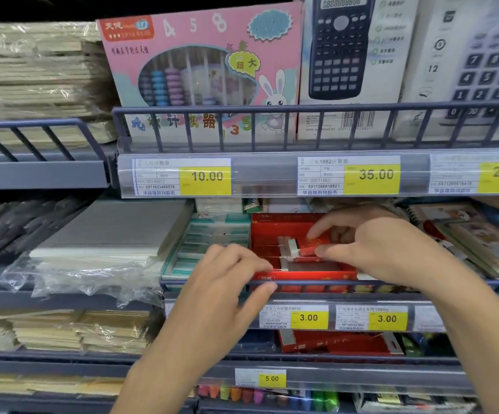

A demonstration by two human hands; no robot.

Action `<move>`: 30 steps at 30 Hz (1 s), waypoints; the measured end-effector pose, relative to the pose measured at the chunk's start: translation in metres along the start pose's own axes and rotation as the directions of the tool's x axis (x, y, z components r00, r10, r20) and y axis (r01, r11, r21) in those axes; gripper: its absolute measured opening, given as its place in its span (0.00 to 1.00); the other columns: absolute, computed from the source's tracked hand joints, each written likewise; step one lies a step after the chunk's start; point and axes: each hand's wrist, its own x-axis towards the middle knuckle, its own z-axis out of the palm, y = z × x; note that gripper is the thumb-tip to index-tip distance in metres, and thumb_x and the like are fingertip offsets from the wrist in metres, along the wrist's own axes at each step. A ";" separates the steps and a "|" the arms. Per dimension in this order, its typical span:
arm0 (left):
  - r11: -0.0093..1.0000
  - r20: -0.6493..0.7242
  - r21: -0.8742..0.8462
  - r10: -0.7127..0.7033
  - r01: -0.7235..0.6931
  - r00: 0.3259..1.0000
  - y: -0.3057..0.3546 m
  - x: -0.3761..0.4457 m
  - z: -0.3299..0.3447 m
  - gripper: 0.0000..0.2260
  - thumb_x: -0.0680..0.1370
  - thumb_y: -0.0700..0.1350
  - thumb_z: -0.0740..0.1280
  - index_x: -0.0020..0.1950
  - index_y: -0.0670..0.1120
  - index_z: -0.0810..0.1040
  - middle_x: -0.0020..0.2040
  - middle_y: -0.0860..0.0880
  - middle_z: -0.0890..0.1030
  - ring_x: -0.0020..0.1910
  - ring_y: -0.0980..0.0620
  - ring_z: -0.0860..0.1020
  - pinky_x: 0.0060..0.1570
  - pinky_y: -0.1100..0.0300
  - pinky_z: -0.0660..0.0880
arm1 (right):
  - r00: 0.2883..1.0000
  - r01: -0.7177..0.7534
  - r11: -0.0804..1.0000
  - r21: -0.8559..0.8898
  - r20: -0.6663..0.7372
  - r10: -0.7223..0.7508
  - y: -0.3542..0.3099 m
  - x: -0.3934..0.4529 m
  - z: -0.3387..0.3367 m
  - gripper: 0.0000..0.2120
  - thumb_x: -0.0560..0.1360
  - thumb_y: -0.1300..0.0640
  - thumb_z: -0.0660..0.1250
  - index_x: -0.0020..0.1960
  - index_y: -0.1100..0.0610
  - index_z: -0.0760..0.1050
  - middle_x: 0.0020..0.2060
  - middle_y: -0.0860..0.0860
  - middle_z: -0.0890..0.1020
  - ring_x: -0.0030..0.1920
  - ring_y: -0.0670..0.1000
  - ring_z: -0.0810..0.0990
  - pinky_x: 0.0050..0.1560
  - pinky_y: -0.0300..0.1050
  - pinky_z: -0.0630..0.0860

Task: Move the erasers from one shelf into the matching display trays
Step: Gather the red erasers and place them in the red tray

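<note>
A red display tray (275, 231) stands on the middle shelf behind the grey rail. Inside it my right hand (382, 249) pinches a red-sleeved eraser (309, 246) between thumb and forefinger, just above a few other erasers (285, 249) lying in the tray. My left hand (227, 282) grips the tray's front left corner, fingers curled over its edge and thumb at the rail. To the left stands a teal tray (212, 243) filled with green-and-white erasers.
The grey shelf rail (317, 283) runs in front of both trays, with yellow price tags (309, 318) below it. Wrapped paper packs (101, 234) lie left, notebooks (466, 234) right. Red boxes (331, 343) sit on the shelf beneath. An abacus box (200, 64) and a calculator box (346, 55) stand above.
</note>
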 end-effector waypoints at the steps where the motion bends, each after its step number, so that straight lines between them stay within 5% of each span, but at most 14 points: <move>1: 0.999 0.004 0.035 0.026 -0.026 1.000 -0.001 -0.001 0.003 0.17 0.81 0.57 0.63 0.63 0.51 0.82 0.55 0.59 0.78 0.56 0.57 0.72 0.59 0.61 0.73 | 0.999 -0.001 1.000 -0.013 0.039 0.002 0.000 0.002 0.000 0.06 0.73 0.42 0.72 0.45 0.32 0.78 0.39 0.41 0.81 0.38 0.42 0.79 0.39 0.35 0.75; 7: 0.996 -0.044 0.063 0.072 -0.070 0.996 -0.007 -0.001 0.009 0.15 0.82 0.52 0.64 0.64 0.50 0.83 0.54 0.57 0.80 0.54 0.54 0.73 0.56 0.61 0.72 | 0.983 0.034 0.980 -0.196 0.182 0.002 0.001 0.020 0.005 0.06 0.74 0.48 0.73 0.47 0.36 0.80 0.43 0.36 0.77 0.43 0.39 0.77 0.46 0.37 0.77; 18: 0.997 -0.078 0.029 0.079 -0.077 0.994 -0.011 -0.003 0.015 0.13 0.81 0.51 0.67 0.63 0.49 0.84 0.53 0.56 0.80 0.54 0.53 0.74 0.54 0.57 0.76 | 0.961 0.105 0.955 -0.277 0.275 -0.026 0.000 0.041 0.019 0.12 0.70 0.51 0.77 0.38 0.38 0.75 0.41 0.40 0.79 0.37 0.40 0.77 0.33 0.30 0.72; 23: 0.998 -0.065 0.004 0.066 -0.066 0.996 -0.009 -0.003 0.012 0.14 0.81 0.52 0.66 0.63 0.49 0.84 0.53 0.57 0.80 0.54 0.54 0.74 0.56 0.61 0.73 | 0.951 0.095 0.960 -0.264 0.308 -0.010 -0.007 0.042 0.018 0.06 0.71 0.44 0.75 0.42 0.43 0.79 0.44 0.43 0.81 0.42 0.49 0.82 0.46 0.48 0.80; 26: 0.998 -0.007 -0.057 0.014 -0.015 1.000 -0.005 -0.003 0.006 0.16 0.82 0.55 0.63 0.65 0.51 0.82 0.55 0.59 0.79 0.57 0.58 0.72 0.60 0.68 0.69 | 0.971 0.078 0.959 -0.272 0.240 -0.011 -0.014 0.033 0.016 0.08 0.74 0.39 0.69 0.47 0.42 0.81 0.45 0.40 0.79 0.44 0.42 0.78 0.47 0.43 0.77; 30: 0.971 -0.065 -0.222 -0.102 0.086 0.993 -0.002 -0.011 -0.004 0.15 0.82 0.55 0.64 0.68 0.56 0.80 0.59 0.66 0.78 0.65 0.62 0.73 0.64 0.72 0.66 | 0.995 0.071 0.969 -0.236 -0.049 -0.085 -0.025 0.009 0.015 0.07 0.77 0.40 0.64 0.52 0.39 0.77 0.42 0.38 0.79 0.41 0.38 0.75 0.39 0.35 0.70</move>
